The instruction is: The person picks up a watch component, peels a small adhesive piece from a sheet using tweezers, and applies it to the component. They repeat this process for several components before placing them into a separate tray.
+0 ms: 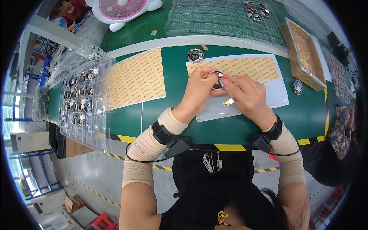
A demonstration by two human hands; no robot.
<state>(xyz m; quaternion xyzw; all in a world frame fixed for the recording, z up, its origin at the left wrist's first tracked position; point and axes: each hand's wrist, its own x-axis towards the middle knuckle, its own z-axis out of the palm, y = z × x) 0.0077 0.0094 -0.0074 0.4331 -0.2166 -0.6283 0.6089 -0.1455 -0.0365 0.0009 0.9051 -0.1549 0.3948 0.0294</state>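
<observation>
At eleven o'clock, a white fan with a pink grille is stood on the green table. Between ten and eleven, a co-worker in a dark red top is seen, partly cut off; at ten, a white metal frame is placed. Just past three, another person's floral sleeve is shown. Blue-framed shelving is glimpsed at eight, cardboard boxes are set near it, and a red plastic stool is cropped at seven.

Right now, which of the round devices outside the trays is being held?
The round device in the left hand, with the right hand at it; another device lies beyond the hands, a third device to their right.
</observation>
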